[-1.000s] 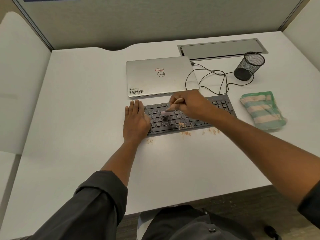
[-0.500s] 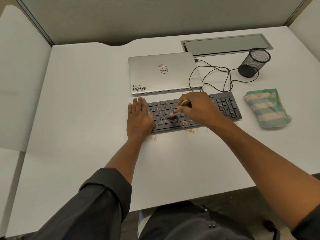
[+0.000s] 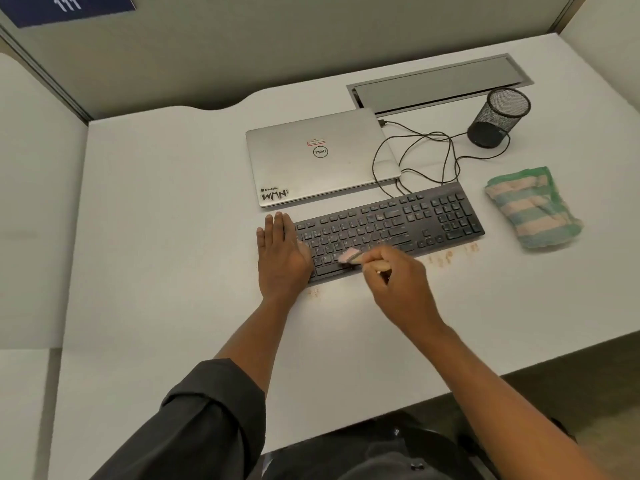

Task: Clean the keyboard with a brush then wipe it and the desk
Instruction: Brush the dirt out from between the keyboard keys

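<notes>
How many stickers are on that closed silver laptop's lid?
2 on the closed silver laptop, besides the round printed logo: a small red-and-white label just above that logo, and a black-and-white lettered sticker at the lid's near left corner. None seem hidden.

This is an office workstation, a cubicle-style desk. The white surface [image 3: 166, 237] is closed in by grey fabric partition panels [image 3: 277, 39] at the back and by white side dividers [image 3: 34, 202], with metal trim in the corners. A dark blue number plate [image 3: 65, 6] is fixed to the back panel, as shared office desks are often labelled. A metal cable hatch [image 3: 440, 83] is set flush into the surface near the back edge. On the surface lie a closed silver laptop [image 3: 318, 157] with stickers, a black wired keyboard [image 3: 415, 220] whose cable [image 3: 426, 157] loops beside the laptop, and a black mesh pen holder [image 3: 498, 117].
</notes>
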`<state>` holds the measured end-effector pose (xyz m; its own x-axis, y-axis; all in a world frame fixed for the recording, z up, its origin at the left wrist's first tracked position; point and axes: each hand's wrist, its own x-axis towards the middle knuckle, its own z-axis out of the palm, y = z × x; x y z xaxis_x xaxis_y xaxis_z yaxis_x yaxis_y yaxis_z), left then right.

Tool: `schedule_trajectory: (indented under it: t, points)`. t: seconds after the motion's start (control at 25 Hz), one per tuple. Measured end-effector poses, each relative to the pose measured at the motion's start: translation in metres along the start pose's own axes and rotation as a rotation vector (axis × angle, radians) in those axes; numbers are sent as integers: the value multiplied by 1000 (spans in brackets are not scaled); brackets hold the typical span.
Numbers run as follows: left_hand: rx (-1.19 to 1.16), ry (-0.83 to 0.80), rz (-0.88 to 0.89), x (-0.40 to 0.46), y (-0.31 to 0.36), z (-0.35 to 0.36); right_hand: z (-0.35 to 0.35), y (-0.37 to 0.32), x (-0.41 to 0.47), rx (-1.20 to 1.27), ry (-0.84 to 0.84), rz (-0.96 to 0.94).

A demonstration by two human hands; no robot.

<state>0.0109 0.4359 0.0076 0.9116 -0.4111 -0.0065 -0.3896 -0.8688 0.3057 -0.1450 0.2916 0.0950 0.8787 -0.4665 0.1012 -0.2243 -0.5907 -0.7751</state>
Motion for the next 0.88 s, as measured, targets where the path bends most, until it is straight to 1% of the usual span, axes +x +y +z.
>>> schedule_trajectory:
  t: [0.08,0.24,0.32,0.36,0.52,0.68,0.76,0.88]
  points:
    - [3,12,8,1,-1,1,13,1,-15,-10,0,-6]
    - [0,23,11,1,-2,4,8,18,-13,-20,171,117]
    - [-3,40,20,1,-3,5,2,21,-13,11,228,137]
    - [-6,48,22,1,-4,6,2,18,-15,23,226,124]
    - [-4,92,50,3,-7,12,19,6,-29,16,126,69]
    - [-9,101,44,4,-8,15,7,17,-26,4,279,190]
    - [-9,99,40,4,-8,15,-4,21,-23,17,295,214]
    - [-17,78,30,4,-7,13,-17,18,-11,18,298,189]
